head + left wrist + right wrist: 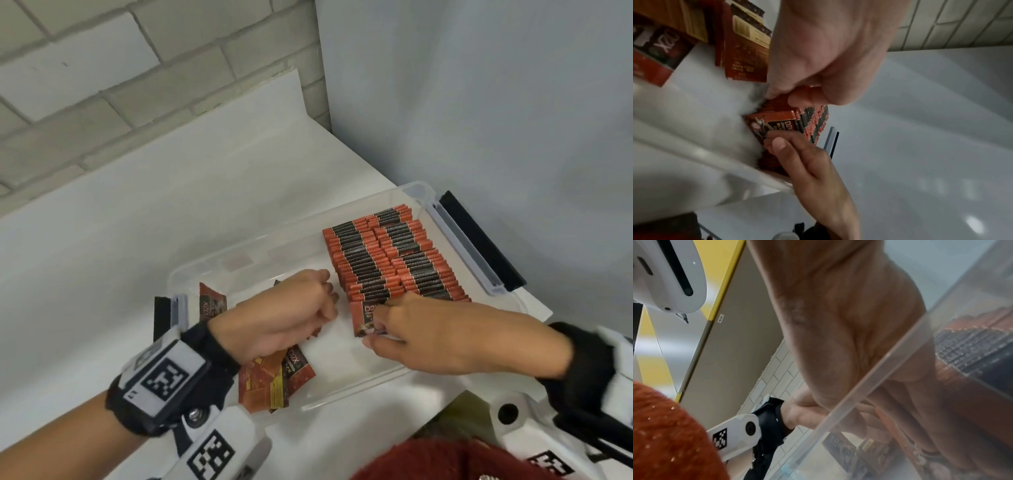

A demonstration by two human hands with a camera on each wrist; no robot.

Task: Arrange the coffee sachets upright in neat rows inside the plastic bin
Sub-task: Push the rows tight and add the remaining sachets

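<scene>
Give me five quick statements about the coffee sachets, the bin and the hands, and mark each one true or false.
1. Sachets stand upright in rows at the far right of the clear plastic bin. True.
2. The right hand touches the front sachet of the rows. True.
3. The bin is closed with a lid. False: it is open on top and both hands reach inside.
4. Loose sachets lie flat in the bin's near left part, below the left hand. True.
5. The left hand rests outside the bin on the white table. False: it is inside the bin, fingers curled at the near end of the rows.
</scene>
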